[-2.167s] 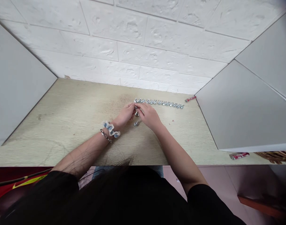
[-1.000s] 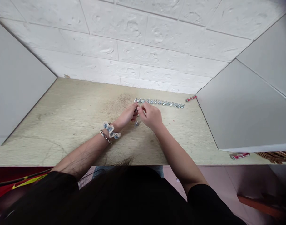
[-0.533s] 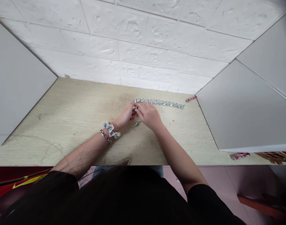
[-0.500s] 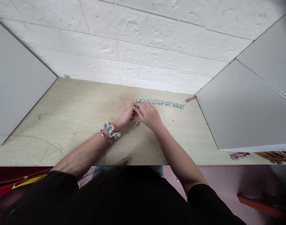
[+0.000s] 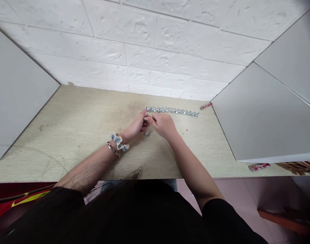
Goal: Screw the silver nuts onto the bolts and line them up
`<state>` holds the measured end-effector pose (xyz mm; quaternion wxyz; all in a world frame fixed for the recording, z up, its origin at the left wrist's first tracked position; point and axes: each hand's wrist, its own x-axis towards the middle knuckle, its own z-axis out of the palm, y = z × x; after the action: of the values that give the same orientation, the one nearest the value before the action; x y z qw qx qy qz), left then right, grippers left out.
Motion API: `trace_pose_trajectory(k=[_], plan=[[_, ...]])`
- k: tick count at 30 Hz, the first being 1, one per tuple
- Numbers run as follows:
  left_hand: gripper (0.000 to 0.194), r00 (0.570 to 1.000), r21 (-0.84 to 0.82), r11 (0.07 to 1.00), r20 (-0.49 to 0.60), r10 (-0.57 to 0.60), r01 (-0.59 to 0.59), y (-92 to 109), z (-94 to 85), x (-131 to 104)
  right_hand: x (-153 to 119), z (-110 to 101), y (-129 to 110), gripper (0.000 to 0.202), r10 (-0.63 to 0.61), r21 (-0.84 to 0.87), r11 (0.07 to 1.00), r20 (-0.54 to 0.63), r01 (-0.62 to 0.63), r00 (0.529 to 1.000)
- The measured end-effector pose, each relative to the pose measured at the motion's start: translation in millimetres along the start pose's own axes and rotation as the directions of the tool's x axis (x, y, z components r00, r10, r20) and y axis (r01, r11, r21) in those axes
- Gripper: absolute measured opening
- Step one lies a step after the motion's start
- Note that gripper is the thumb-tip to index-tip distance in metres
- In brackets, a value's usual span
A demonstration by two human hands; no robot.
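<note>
My left hand [image 5: 137, 126] is closed, its thumb and fingers pinching a small metal bolt [image 5: 146, 119] that is mostly hidden. Against it, from the right, presses my right hand [image 5: 165, 126], fingers curled in and thumb at the same piece. Just below the fingertips a loose silvery metal piece [image 5: 147, 134] lies on the wooden tabletop [image 5: 94, 135]. Beyond both hands runs a row of bolts with washers [image 5: 172, 110], several of them standing with their threaded ends up.
White brick-patterned wall [image 5: 139, 71] closes off the back. Grey-white panels stand at the left [image 5: 18, 91] and right [image 5: 259, 115]. One red battery [image 5: 205, 106] lies by the right panel's far corner, another [image 5: 260, 167] near the front edge beside a brown woven item [image 5: 297, 167].
My right hand's fingers have curled in more tightly and turned at the bolt. My left hand stays nearly in place. The whole view has shifted slightly.
</note>
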<state>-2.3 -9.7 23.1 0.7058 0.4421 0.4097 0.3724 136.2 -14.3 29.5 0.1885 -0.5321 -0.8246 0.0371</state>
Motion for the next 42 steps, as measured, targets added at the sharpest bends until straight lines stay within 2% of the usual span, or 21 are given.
trace_pose_trajectory(k=[2,5,7,12,21,29,32,37,42], plan=[[0.047,0.999,-0.004,1.0,-0.043,0.02,-0.02,2,-1.1,1,-1,-1,3,0.038,-0.005,0.06,0.998,-0.077,0.01,0.997],[0.043,0.996,0.016,1.0,-0.084,0.026,-0.024,4,-1.1,1,-2,-1,5,0.032,-0.091,0.119,0.987,-0.148,0.11,0.985],[0.044,0.995,0.043,0.999,-0.091,0.031,-0.027,4,-0.6,1,-1,1,6,0.032,-0.142,0.122,0.979,-0.154,0.161,0.978],[0.048,0.992,0.096,0.993,-0.104,0.072,-0.062,-1,-0.2,3,0,4,4,0.03,-0.185,0.15,0.968,-0.112,0.2,0.976],[0.047,0.989,0.151,0.984,-0.094,0.112,-0.097,2,3.8,-1,1,2,2,0.026,-0.099,0.141,0.984,-0.066,0.107,0.993],[0.04,0.985,0.185,0.98,-0.139,0.106,-0.08,2,2.9,-1,-2,9,-7,0.026,-0.057,0.039,0.997,-0.133,0.063,0.989],[0.037,0.985,0.19,0.979,-0.139,0.102,-0.075,2,1.7,-2,-3,12,-8,0.025,-0.041,0.054,0.997,-0.161,0.05,0.986],[0.038,0.985,0.19,0.979,-0.139,0.099,-0.072,1,-1.0,-1,-4,12,-7,0.016,-0.045,0.169,0.983,-0.19,0.077,0.981],[0.044,0.98,0.156,0.984,-0.164,0.111,-0.085,-3,-3.9,3,-4,10,-7,0.02,-0.088,0.146,0.983,-0.151,0.111,0.985]])
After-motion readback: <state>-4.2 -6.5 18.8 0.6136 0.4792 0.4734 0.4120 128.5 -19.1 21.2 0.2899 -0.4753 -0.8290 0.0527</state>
